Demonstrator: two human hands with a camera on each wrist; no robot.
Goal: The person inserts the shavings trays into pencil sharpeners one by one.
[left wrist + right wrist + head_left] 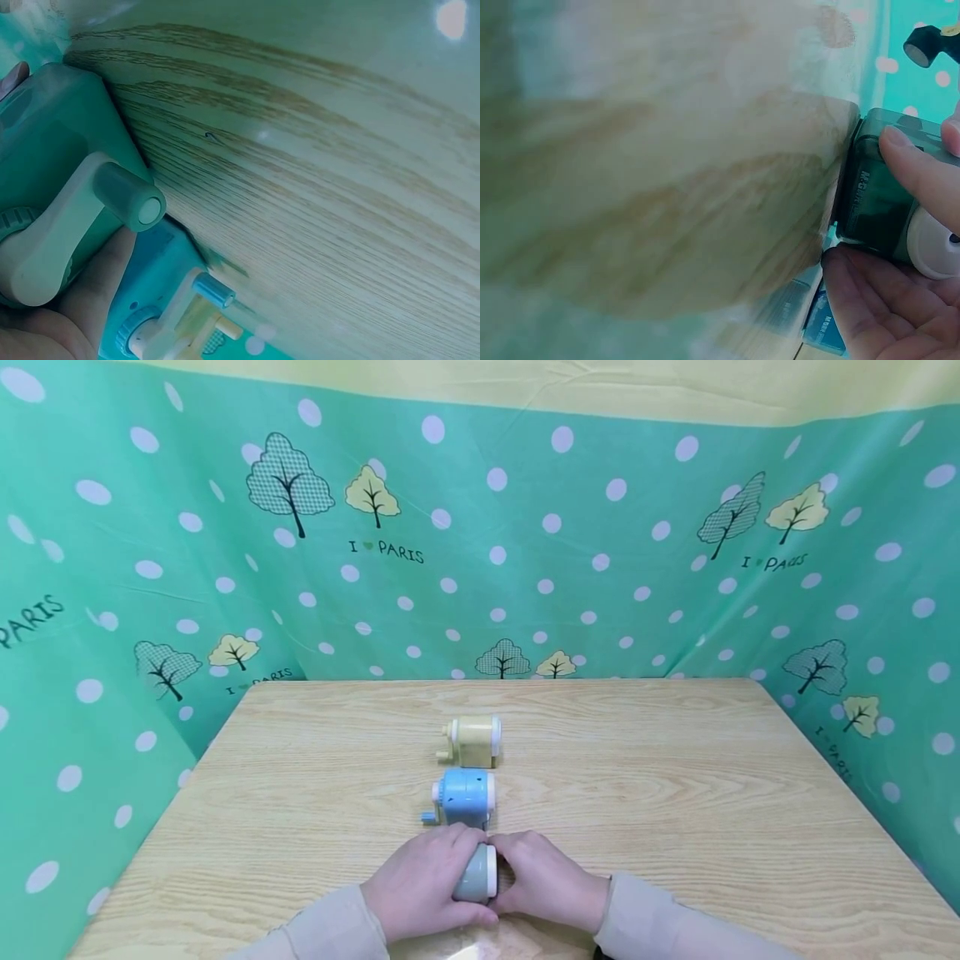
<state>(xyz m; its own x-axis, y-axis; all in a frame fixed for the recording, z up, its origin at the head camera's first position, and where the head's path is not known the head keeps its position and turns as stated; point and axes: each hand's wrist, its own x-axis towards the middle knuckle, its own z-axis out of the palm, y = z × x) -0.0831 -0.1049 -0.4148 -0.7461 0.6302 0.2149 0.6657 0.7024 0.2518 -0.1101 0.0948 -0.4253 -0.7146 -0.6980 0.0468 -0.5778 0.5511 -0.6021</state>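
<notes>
A grey-green hand-crank pencil sharpener [474, 878] stands near the front of the table, its white round end facing right. My left hand [420, 883] grips its left side, partly covering the body and hiding the crank in the head view. The crank [52, 232] shows in the left wrist view. From the right, my right hand [551, 883] holds the same sharpener, thumb and fingers on opposite sides of the body by the white end. Just beyond the hands sits a blue pencil sharpener [465, 793], crank to the left.
Behind the blue one stands a yellow pencil sharpener [476, 739], in line with the others and with its crank to the left. All are on a wood-grain table [660, 777]. A green dotted curtain [525, 527] encloses the back and sides.
</notes>
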